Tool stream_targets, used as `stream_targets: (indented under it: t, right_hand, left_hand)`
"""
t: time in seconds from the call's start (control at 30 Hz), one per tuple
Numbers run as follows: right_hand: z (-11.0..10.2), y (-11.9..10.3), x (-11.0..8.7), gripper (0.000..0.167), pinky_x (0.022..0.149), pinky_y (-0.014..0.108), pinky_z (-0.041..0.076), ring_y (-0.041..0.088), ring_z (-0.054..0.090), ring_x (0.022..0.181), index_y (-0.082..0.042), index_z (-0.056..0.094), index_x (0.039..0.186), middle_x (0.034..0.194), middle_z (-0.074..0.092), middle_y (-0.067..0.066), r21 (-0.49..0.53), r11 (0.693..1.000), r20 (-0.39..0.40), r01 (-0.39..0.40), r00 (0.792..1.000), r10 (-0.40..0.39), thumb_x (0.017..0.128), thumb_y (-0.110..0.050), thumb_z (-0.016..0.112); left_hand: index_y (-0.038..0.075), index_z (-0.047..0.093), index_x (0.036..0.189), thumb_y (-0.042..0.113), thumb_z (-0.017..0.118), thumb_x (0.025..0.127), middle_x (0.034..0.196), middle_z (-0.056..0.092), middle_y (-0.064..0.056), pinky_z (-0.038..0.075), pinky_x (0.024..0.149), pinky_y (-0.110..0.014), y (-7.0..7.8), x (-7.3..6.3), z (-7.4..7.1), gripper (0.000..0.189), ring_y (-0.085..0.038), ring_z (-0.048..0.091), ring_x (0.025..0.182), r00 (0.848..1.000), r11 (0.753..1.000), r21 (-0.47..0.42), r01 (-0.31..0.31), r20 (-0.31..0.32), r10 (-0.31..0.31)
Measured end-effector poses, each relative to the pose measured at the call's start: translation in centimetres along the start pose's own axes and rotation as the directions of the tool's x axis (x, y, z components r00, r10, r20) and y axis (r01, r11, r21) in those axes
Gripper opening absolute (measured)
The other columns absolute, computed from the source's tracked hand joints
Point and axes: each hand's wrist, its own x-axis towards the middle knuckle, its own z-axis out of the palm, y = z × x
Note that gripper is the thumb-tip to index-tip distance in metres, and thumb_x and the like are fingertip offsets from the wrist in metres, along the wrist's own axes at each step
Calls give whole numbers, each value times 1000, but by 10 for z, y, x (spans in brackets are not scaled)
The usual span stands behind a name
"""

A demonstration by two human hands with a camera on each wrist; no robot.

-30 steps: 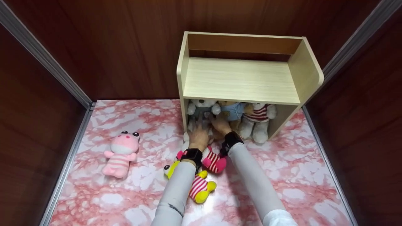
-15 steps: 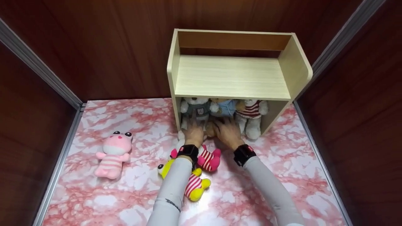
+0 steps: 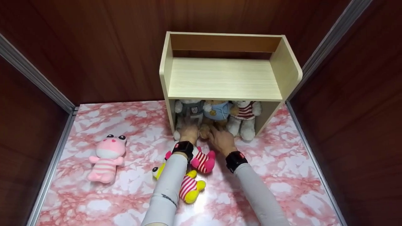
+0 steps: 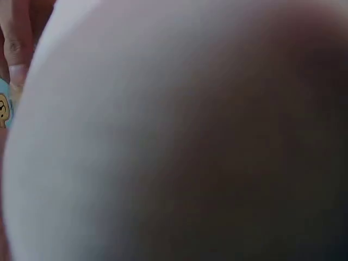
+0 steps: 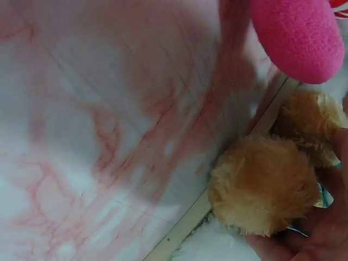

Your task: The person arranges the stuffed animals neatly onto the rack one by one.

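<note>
My left hand (image 3: 189, 131) reaches into the lower compartment, fingers extended against the white teddy bear in grey overalls (image 3: 195, 108). Beside it, my right hand (image 3: 223, 141) holds a leg of the brown teddy bear in a blue hoodie (image 3: 216, 110); in the right wrist view its furry foot (image 5: 263, 185) sticks out past the hand. To the right sits a white teddy bear in a red-striped top (image 3: 246, 110). Most of the left wrist view is filled by a blurred pale shape (image 4: 109, 136); a finger (image 4: 16, 49) shows at its top left corner.
The wooden shelf unit (image 3: 224, 78) stands against the back wall. Under and beside my left arm lie a pink striped plush toy (image 3: 204, 161) and a yellow frog plush (image 3: 190, 186). A pink frog plush (image 3: 106, 160) lies further left on the marbled surface (image 3: 282, 194).
My right hand has drawn back from the bears' middle and taken hold of the brown bear's leg. My left hand stays at the overalls bear. The head view has shifted slightly.
</note>
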Motion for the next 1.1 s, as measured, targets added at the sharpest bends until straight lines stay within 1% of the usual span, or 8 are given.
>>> stream_targets:
  t: [0.13,0.23,0.37,0.53,0.63,0.83,0.97,1.1]
  right_hand:
    - [1,-4,0,36,66,57,58,44,69,92,-8,67,131,129,67,23,-3,1000,-4,0,1000,0,103,-31,62]
    - [2,-4,0,37,64,58,58,45,69,89,-8,67,133,129,67,23,9,1000,4,-2,1000,2,104,-30,61]
    - [0,0,4,42,72,60,57,47,68,94,-10,64,139,136,64,21,59,996,90,-60,994,55,106,-34,58]
    - [-6,6,12,53,93,59,53,46,64,115,-12,54,150,148,57,16,99,976,279,-196,946,162,108,-44,50]
    - [-10,11,13,56,103,56,49,43,60,125,-9,50,152,149,55,17,186,949,320,-254,929,186,108,-43,51]
    - [-22,17,8,51,110,52,44,40,57,130,-8,53,151,146,58,19,384,881,290,-277,942,170,108,-35,54]
    - [-30,15,1,48,111,49,43,38,57,131,-6,57,147,145,59,18,429,868,240,-249,958,157,107,-34,55]
    - [-37,10,-7,46,113,47,41,36,55,133,-5,60,143,144,60,17,464,857,182,-223,971,154,107,-33,56]
  left_hand:
    - [18,59,147,1,48,98,169,23,-14,46,92,-72,-7,1,5,53,-51,19,150,999,999,28,-24,-22,24]
    - [21,61,145,9,53,101,171,14,-15,41,94,-77,-15,5,9,47,-57,11,150,997,998,36,-55,49,53]
    - [18,60,146,19,57,104,171,7,-20,29,104,-81,-18,5,-2,43,-61,6,149,982,994,14,-107,156,103]
    - [11,65,141,20,62,103,168,15,-27,31,109,-75,-23,-6,-24,39,-61,16,148,971,978,-32,-206,119,209]
    - [5,65,138,17,65,100,165,19,-31,31,113,-71,-31,-12,-29,40,-59,21,148,962,965,-76,-252,92,258]
    - [-4,61,139,13,66,98,159,24,-41,26,120,-60,-43,-29,-45,45,-56,24,148,938,941,-124,-316,108,330]
    - [-1,61,141,15,65,100,161,25,-37,28,120,-56,-50,-41,-57,44,-52,30,147,944,945,-177,-276,135,301]
    - [1,63,139,16,64,101,156,39,-33,34,117,-55,-54,-53,-68,40,-49,41,142,954,948,-207,-241,131,271]
